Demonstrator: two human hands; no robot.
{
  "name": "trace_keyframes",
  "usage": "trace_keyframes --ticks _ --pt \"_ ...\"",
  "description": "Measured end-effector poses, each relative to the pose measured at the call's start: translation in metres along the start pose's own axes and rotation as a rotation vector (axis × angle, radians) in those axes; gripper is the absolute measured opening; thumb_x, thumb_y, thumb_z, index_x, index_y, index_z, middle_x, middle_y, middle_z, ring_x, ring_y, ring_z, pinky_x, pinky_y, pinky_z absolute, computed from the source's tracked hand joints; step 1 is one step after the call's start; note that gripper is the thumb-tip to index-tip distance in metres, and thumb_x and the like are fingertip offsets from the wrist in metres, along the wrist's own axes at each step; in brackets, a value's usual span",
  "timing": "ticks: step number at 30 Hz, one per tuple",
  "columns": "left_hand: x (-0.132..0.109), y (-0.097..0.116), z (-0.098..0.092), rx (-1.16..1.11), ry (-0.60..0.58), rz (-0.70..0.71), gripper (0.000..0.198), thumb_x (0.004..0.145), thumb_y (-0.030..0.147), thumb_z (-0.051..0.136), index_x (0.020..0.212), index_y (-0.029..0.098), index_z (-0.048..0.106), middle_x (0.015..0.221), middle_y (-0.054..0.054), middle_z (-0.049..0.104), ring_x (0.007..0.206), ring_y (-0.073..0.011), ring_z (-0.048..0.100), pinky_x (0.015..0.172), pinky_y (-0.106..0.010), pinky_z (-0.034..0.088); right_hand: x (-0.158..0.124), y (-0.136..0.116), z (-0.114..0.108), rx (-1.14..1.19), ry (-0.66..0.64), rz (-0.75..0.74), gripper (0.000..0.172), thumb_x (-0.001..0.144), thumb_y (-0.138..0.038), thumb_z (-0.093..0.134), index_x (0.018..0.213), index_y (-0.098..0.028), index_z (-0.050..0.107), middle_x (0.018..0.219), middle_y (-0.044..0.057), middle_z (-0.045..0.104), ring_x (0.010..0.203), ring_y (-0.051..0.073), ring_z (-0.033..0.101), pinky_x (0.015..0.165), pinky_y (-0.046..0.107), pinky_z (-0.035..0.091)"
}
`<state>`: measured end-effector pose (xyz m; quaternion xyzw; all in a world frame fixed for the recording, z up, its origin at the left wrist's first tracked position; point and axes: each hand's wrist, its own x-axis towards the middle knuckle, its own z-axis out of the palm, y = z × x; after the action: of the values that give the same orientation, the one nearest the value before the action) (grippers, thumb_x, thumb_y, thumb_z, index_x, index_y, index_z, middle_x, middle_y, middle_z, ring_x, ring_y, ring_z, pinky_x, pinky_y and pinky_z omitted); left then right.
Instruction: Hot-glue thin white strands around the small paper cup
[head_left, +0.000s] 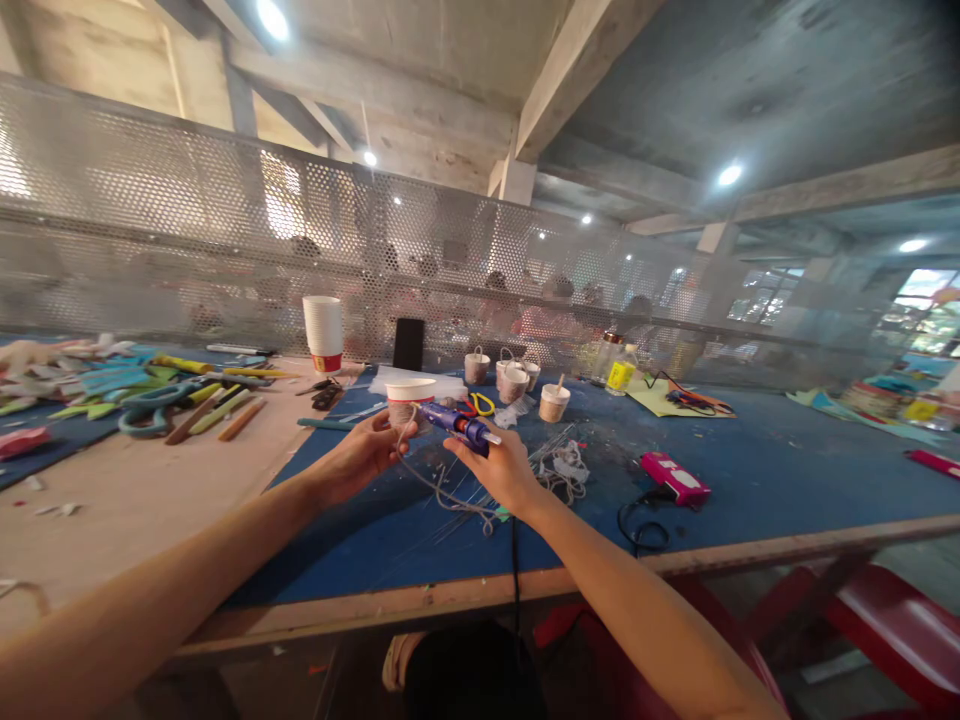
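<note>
My left hand point(379, 452) is closed around a paper cup point(409, 391) with a white top and a red band, tilted slightly above the table. Cord point(442, 492) wraps the cup's lower part, and its loose length trails down to the blue table. In my right hand point(504, 468) is a blue hot glue gun point(459, 425), its nozzle close to the cord on the cup's side; whether it touches, I cannot tell. A clear glue stick pokes out of the gun's back end. Yellow-handled scissors point(480, 404) lie just behind the gun.
Several cord-wrapped cups point(514, 384) stand at the back, near a stack of paper cups point(322, 335) and a black phone point(409, 344). Tangled cord point(564, 470) lies right of my hand. A pink box point(675, 478) with a black cable sits farther right; tools point(217, 410) cover the left.
</note>
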<state>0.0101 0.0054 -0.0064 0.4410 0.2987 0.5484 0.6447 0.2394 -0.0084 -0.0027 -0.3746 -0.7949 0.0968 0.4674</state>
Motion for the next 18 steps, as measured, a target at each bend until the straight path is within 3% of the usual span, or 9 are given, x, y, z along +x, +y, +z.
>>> trace_keyframes --ticks 9,18 --pt "0.0001 -0.0008 -0.0021 0.024 -0.037 0.009 0.035 0.079 0.011 0.078 0.113 0.016 0.073 0.080 0.000 0.063 0.054 -0.0035 0.055 0.048 -0.012 0.046 -0.0003 0.0031 0.0017 -0.013 -0.016 -0.005 0.038 0.092 -0.057 0.059 0.104 -0.023 0.070 0.088 0.007 0.075 0.074 0.022 0.069 0.068 0.030 0.046" --pt "-0.0017 0.0026 0.0039 0.002 -0.004 0.001 0.024 0.077 0.009 0.078 0.101 0.013 0.073 0.076 0.000 0.063 0.052 -0.0044 0.054 0.046 -0.013 0.045 -0.0005 0.0022 0.0003 -0.041 -0.013 -0.031 0.038 0.093 -0.056 0.057 0.102 -0.021 0.069 0.085 0.007 0.075 0.070 0.020 0.068 0.067 0.029 0.046"
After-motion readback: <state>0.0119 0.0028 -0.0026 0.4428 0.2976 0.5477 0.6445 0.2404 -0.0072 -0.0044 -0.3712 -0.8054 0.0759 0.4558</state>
